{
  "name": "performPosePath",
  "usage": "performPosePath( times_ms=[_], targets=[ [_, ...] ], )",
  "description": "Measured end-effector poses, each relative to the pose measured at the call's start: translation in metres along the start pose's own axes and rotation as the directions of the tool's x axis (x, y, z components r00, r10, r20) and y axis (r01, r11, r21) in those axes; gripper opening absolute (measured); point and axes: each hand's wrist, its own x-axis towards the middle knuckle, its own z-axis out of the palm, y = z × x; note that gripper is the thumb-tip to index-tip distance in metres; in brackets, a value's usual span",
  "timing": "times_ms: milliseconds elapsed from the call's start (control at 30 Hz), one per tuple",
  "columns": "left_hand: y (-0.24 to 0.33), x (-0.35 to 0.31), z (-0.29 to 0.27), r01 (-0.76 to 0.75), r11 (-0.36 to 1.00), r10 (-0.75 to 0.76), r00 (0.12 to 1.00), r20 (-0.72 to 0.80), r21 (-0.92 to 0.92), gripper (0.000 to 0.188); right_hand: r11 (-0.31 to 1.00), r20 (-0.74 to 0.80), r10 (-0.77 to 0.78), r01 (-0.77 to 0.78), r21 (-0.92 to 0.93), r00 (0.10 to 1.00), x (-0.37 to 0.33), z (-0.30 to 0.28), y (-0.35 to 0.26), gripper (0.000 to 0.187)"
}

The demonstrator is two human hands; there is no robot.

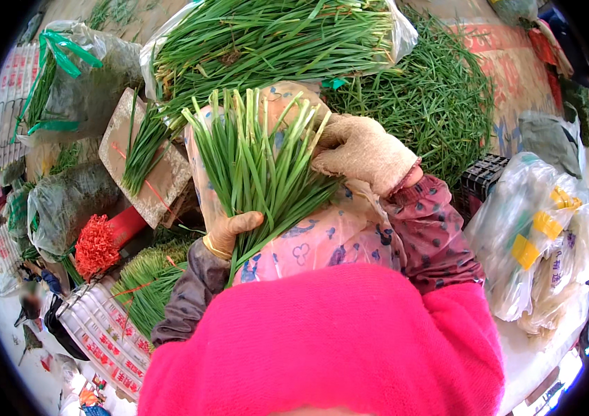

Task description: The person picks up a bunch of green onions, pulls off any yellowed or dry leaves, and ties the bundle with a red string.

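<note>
A bunch of garlic chives (256, 163) lies over my lap, pale cut stems pointing away from me and green leaves toward me. My left hand (228, 234), in a light glove, wraps the leafy lower left side with its thumb across the front. From the right, my right hand (364, 151) in a beige knitted glove closes its curled fingers on the stems at the bunch's edge; some fingertips are hidden. Beneath the bunch is a pink patterned apron (350, 236) with a clear plastic layer. A smaller bundle of chives (144, 149) rests on a dirty board (169, 173) to the left.
Ahead lies a large heap of chives (274, 45) on plastic, with loose green leaves (419, 97) spread beside it. Left are red ties (95, 247), a white crate (104, 340) and a bagged bundle (83, 76). A black crate (482, 182) and clear plastic bags (516, 236) sit right.
</note>
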Motion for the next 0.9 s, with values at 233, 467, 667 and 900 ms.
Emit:
performPosePath(
  times_ms=[233, 467, 667, 900],
  targets=[
    [0.004, -0.002, 0.005, 0.081, 0.996, -0.082, 0.995, 0.058, 0.021, 0.082, 0.943, -0.024, 0.301, -0.293, 0.160, 0.953, 0.003, 0.011, 0.006, 0.032],
    [-0.006, -0.010, -0.016, 0.089, 0.989, -0.095, 0.994, 0.049, 0.119, 0.079, 0.831, -0.250, 0.434, -0.277, 0.483, 0.866, 0.012, 0.014, 0.015, 0.030],
    [-0.003, -0.012, -0.011, 0.106, 0.992, -0.106, 0.994, 0.002, 0.068, 0.089, 0.973, -0.819, 0.011, -0.194, -0.123, 0.574, -0.023, -0.073, 0.074, 0.028],
    [-0.018, -0.017, -0.033, 0.080, 0.987, -0.080, 0.997, -0.007, 0.137, 0.109, 0.918, -0.475, 0.391, -0.299, 0.259, 0.788, -0.035, -0.067, 0.020, 0.053]
  ],
)
